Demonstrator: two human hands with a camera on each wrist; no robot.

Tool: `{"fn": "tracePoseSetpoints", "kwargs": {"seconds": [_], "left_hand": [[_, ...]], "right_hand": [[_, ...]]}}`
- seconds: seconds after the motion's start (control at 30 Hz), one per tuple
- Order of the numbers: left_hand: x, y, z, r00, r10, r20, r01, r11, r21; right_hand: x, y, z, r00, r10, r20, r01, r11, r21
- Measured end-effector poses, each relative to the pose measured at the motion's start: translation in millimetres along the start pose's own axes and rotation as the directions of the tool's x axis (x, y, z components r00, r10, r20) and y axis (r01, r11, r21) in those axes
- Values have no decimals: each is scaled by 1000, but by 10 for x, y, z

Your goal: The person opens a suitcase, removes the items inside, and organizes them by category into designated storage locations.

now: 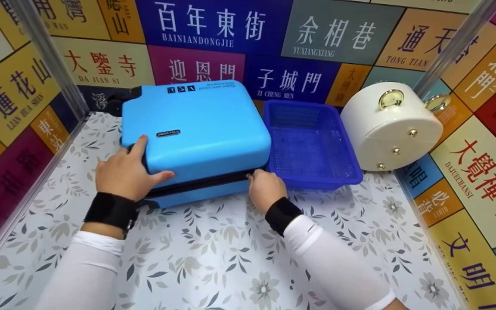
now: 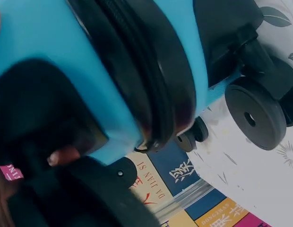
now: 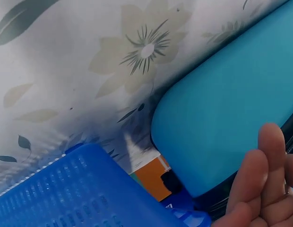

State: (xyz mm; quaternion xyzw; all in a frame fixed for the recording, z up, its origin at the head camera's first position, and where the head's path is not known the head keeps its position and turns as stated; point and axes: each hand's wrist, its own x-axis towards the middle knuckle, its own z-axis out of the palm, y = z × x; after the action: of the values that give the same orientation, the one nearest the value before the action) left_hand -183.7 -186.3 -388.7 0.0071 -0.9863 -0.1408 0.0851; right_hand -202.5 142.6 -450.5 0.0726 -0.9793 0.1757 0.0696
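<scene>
The blue suitcase [image 1: 200, 125] lies flat on the flowered bench [image 1: 200, 275], in front of the person, a little to the left. The left hand [image 1: 125, 170] rests on its left near corner. The thumb and the index finger are spread apart, the index on the top; the other fingers are partly hidden. The right hand [image 1: 266, 189] is at the right near corner, and its curled fingers pinch the zip pull [image 1: 248, 175], at the right end of the dark zip band [image 1: 205, 184]. In the left wrist view, a black wheel [image 2: 255, 113] shows at the suitcase's end. Just beside the suitcase, on the right, stands the blue basket [image 1: 325, 181]; further right is the white case [image 1: 392, 125] with gold studs. Behind them is a wall of coloured signs [image 1: 213, 23].
</scene>
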Motion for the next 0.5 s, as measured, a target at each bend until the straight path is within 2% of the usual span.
{"fn": "tracePoseSetpoints", "kwargs": {"seconds": [0.23,0.5], "left_hand": [[-38,55,40,999,2,-49,0,999,47],[-112,217,99,995,-32,-93,37,998,50]], "right_hand": [[3,-6,29,999,1,32,-2,1000,28],[58,-4,-4,997,42,59,-44,998,38]]}}
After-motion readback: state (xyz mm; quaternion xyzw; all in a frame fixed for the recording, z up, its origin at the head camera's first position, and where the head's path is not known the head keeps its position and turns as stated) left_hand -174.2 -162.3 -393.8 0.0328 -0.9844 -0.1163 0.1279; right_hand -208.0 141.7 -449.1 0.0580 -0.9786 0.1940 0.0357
